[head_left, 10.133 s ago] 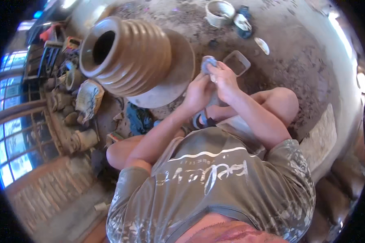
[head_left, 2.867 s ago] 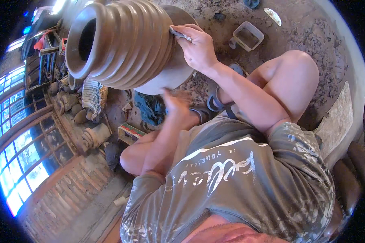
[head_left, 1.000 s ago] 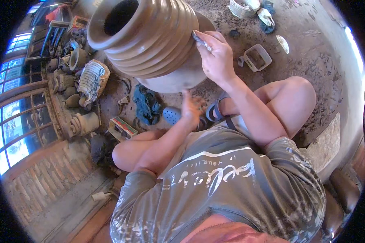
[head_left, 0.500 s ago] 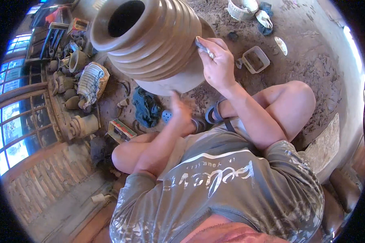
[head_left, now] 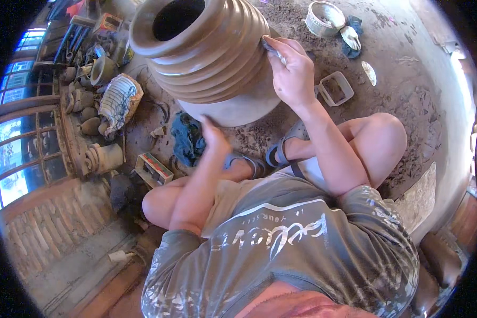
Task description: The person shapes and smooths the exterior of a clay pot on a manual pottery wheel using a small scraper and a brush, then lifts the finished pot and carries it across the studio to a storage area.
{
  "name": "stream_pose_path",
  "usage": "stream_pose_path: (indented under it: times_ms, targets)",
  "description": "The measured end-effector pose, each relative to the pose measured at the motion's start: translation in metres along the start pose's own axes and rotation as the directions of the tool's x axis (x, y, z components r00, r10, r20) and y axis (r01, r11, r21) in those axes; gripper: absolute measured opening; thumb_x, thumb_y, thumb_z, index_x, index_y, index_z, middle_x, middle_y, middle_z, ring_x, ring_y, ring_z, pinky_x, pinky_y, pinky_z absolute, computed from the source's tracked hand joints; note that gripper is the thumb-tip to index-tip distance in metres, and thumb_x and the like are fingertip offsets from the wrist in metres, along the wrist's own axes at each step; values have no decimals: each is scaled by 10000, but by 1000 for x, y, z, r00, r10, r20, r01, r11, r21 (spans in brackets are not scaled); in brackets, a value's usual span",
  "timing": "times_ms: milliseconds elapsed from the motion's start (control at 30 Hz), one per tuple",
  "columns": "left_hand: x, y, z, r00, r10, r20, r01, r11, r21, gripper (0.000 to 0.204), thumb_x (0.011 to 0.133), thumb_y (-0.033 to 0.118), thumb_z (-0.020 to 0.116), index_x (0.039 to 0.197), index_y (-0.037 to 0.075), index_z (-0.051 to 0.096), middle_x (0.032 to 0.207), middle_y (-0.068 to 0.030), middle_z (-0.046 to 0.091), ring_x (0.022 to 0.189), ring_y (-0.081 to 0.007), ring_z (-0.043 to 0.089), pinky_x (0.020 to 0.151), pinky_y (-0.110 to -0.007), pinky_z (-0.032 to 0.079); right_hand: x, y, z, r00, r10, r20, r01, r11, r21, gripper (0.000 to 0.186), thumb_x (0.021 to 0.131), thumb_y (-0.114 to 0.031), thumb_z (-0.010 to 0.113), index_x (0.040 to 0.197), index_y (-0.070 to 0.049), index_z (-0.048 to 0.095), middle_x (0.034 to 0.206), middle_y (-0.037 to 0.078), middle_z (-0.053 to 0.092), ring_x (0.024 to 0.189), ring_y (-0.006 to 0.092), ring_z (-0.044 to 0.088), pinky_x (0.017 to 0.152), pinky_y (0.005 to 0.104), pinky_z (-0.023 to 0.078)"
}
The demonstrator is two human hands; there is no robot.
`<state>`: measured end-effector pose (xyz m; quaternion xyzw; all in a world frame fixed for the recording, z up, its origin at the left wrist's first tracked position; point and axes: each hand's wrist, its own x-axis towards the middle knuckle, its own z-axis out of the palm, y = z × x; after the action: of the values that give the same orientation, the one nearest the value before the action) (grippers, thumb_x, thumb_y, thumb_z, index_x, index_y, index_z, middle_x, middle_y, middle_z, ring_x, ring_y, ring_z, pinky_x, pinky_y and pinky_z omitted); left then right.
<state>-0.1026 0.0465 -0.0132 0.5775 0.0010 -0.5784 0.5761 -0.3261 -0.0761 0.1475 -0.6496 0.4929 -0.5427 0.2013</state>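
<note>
R hand [head_left: 293, 74] up @ pot [head_left: 212, 63], L hand [head_left: 214, 140] lower.

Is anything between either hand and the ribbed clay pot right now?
Only the small grey piece pinched in the right hand, at the pot's side. For the left hand, the pale wheel disc comes between; the crumpled teal cloth lies to its left, out of the way.

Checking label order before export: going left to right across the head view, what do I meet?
Paned window → pale ribbed basket-like thing → large ribbed clay pot → right hand, pinching a small grey piece → squarish plastic tub → pale oval piece.
</note>
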Motion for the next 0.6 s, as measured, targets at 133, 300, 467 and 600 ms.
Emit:
stream_pose_path:
  times_ms: [133,300,467,600]
  targets:
    - [26,52,10,992,93,-81,-85,992,92,944,990,803,192,1624,109,283,1640,-128,372,1473,-333,397,1168,-520,381,-7,-5,1,999,-35,-17,35,999,2,265,911,-48,668,1157,-67,763,1095,140,721,1032,320,684,929,380,534]
    - [-51,-70,6,953,-267,144,221,936,273,920,967,820,322,1564,121,357,1505,-145,499,1331,-306,498,1011,-515,454,-9,-14,1,1000,25,-7,-24,999,27,263,902,-40,680,1153,-43,758,1078,140,708,999,322,689,902,378,542]
    - [-27,-7,27,998,-52,-36,50,997,-60,860,1020,747,279,1608,121,310,1580,-132,444,1402,-345,467,1131,-543,403,-13,-19,-5,991,132,16,-133,985,107,277,899,-50,710,1172,-21,750,1051,138,694,945,273,701,851,342,547]
    - [50,31,-26,995,97,-39,-93,991,100,832,1021,751,221,1587,154,353,1608,-139,412,1398,-352,483,1116,-544,425,-13,-25,-5,977,212,15,-211,958,197,276,903,-50,722,1175,-11,749,1017,132,684,902,244,691,829,325,540]
